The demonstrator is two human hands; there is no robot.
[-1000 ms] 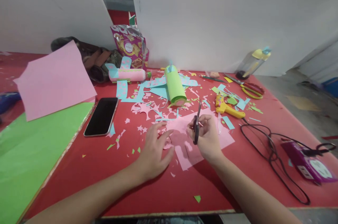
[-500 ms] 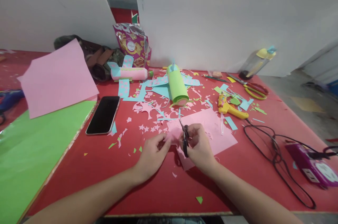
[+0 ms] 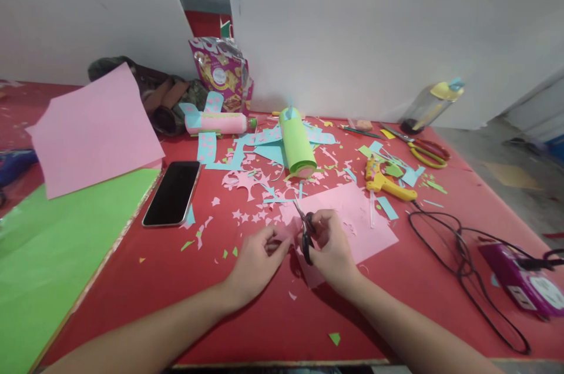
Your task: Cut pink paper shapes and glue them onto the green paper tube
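Observation:
My left hand (image 3: 259, 253) pinches a small piece of pink paper (image 3: 287, 230) between thumb and fingers. Black-handled scissors (image 3: 305, 230) are in my right hand (image 3: 332, 245), with fingers through the loops and blades pointing up and to the left beside the piece. Whether the blades touch the paper I cannot tell. Beneath the scissors and right hand lies a larger pink sheet (image 3: 374, 242) on the red table. Small pink paper stars (image 3: 244, 217) sit just beyond my left hand. A green paper-covered tube with blue wings (image 3: 298, 142) rests farther back.
A phone (image 3: 173, 193) lies left, near green (image 3: 66, 245) and pink sheets (image 3: 97, 133). On the right are a yellow glue gun (image 3: 388, 183), its black cord, a purple power box (image 3: 522, 277) and red-and-yellow-handled scissors (image 3: 427, 154). Paper scraps surround a pink winged bottle (image 3: 224, 123).
The scissors have tilted further left, their tips swinging toward the small pink piece. That piece has turned slightly in my left hand. The whole view has shifted a little.

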